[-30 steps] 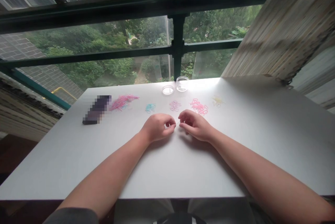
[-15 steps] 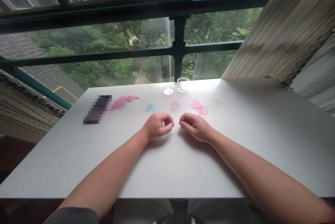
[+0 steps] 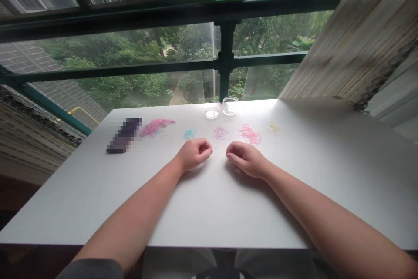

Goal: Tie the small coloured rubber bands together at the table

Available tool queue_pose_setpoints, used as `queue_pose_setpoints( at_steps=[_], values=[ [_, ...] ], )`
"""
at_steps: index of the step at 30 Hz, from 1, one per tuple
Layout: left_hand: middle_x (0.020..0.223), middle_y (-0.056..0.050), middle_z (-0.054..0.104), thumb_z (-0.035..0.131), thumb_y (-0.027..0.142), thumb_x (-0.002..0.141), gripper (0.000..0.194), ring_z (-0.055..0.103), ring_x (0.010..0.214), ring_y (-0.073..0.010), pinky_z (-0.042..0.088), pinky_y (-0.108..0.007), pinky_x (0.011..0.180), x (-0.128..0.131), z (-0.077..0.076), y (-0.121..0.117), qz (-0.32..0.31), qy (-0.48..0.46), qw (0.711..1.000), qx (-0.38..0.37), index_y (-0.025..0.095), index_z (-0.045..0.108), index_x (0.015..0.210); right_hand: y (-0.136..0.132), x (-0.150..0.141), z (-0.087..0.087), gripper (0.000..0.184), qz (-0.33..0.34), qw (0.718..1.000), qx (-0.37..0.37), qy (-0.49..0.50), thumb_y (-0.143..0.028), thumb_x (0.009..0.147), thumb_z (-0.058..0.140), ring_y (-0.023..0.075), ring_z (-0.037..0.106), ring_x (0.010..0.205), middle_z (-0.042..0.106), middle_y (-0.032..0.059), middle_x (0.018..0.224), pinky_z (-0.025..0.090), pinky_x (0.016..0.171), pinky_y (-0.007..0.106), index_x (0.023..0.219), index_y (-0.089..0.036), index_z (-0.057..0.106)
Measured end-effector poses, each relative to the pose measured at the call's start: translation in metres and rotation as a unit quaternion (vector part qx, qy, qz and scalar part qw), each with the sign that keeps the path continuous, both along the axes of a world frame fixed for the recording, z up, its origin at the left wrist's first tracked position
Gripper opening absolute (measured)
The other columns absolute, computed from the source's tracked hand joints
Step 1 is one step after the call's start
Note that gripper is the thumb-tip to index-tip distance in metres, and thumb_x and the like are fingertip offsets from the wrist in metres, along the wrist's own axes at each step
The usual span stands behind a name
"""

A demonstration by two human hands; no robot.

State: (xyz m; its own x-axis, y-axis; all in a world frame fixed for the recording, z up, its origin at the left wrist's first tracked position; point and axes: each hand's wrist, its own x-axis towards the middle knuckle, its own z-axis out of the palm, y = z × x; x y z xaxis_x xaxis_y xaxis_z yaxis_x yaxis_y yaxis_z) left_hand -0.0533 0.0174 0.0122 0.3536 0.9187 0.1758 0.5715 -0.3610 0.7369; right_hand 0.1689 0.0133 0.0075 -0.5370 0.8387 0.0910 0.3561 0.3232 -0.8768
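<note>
"What is lying nearest you?"

"The near edge of the bench (image 3: 183, 213) is running straight across, and my forearms are slanting in over it. White surface is stretching between them, and more is spreading out to my right."

"And your fingers?"

"On my left hand (image 3: 195, 154) they are curling inward, thumb and forefinger sitting close at the tips. My right hand (image 3: 248, 158) is facing it, curling likewise, with a gap between the two. Whether either is pinching a band, I cannot tell."

"What is showing in that gap?"

"A tiny bluish strand (image 3: 215, 148), just beyond my left fingertips, its long axis running roughly sideways. It is too faint for finer detail."

"Farther out?"

"A pixelated dark object (image 3: 124, 136) is slanting at far left. Blue bands (image 3: 190, 134), lilac bands (image 3: 220, 132), pink bands (image 3: 251, 134) and yellow bands (image 3: 274, 128) are lying in a row, left to right; the pink heap is pointing from far left to near right. The mixed heap (image 3: 158, 126), beside the dark object, is stretching toward far right."

"And the far edge?"

"A clear lid (image 3: 212, 114) and a clear cup (image 3: 230, 105) are sitting near it, before the green window frame (image 3: 225, 48)."
</note>
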Motion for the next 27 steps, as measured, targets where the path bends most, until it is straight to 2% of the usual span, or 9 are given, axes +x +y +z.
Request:
queue_pose_setpoints(
  at_steps=[6,10,15,20,23,27],
  values=[
    [0.061,0.000,0.058,0.054,0.029,0.076,0.015,0.048,0.054,-0.0103,0.040,-0.022,0.052,0.001,0.000,0.000,0.001,0.010,1.000,0.001,0.016,0.060,0.073,0.001,0.000,0.000,0.008,0.001,1.000,-0.013,0.002,-0.026,0.083,0.047,0.0107,0.052,0.051,0.053,-0.0029,0.060,0.041,0.051,0.023,0.079,-0.020,0.051],
    [0.066,0.000,0.061,0.053,0.028,0.076,0.014,0.052,0.058,-0.0117,0.042,-0.023,0.057,-0.005,0.005,0.002,0.013,0.048,0.998,0.039,0.018,0.061,0.074,0.001,0.001,0.001,0.009,0.003,1.000,-0.010,-0.004,-0.026,0.083,0.048,0.0105,0.053,0.052,0.053,-0.0025,0.063,0.041,0.052,0.023,0.079,-0.020,0.051],
    [0.071,-0.001,0.063,0.052,0.027,0.076,0.014,0.055,0.067,-0.0139,0.043,-0.025,0.065,-0.038,0.010,0.014,0.095,0.127,0.980,0.123,0.018,0.063,0.074,0.000,0.002,0.003,0.009,0.010,1.000,-0.016,-0.009,-0.026,0.083,0.047,0.0110,0.054,0.054,0.052,-0.0026,0.063,0.041,0.052,0.023,0.077,-0.019,0.050],
    [0.074,-0.002,0.065,0.052,0.026,0.073,0.015,0.056,0.069,-0.0150,0.043,-0.026,0.066,-0.068,0.006,0.026,0.190,0.150,0.961,0.131,0.018,0.065,0.074,-0.001,0.003,0.005,0.009,0.013,1.000,-0.002,-0.022,-0.025,0.083,0.047,0.0111,0.052,0.054,0.053,-0.0024,0.063,0.040,0.053,0.024,0.077,-0.019,0.050],
    [0.076,-0.002,0.065,0.053,0.026,0.072,0.015,0.057,0.070,-0.0153,0.044,-0.026,0.067,-0.071,0.002,0.029,0.201,0.149,0.960,0.124,0.019,0.066,0.076,-0.001,0.003,0.004,0.010,0.013,1.000,0.002,-0.027,-0.026,0.083,0.047,0.0112,0.051,0.055,0.053,-0.0023,0.063,0.040,0.054,0.024,0.077,-0.020,0.050],
    [0.076,-0.002,0.066,0.053,0.026,0.073,0.016,0.058,0.071,-0.0155,0.045,-0.026,0.066,-0.065,-0.003,0.030,0.185,0.154,0.963,0.123,0.019,0.066,0.076,-0.001,0.002,0.004,0.010,0.014,1.000,-0.002,-0.025,-0.026,0.083,0.047,0.0115,0.051,0.056,0.052,-0.0023,0.063,0.039,0.054,0.024,0.077,-0.020,0.050]
  ],
)
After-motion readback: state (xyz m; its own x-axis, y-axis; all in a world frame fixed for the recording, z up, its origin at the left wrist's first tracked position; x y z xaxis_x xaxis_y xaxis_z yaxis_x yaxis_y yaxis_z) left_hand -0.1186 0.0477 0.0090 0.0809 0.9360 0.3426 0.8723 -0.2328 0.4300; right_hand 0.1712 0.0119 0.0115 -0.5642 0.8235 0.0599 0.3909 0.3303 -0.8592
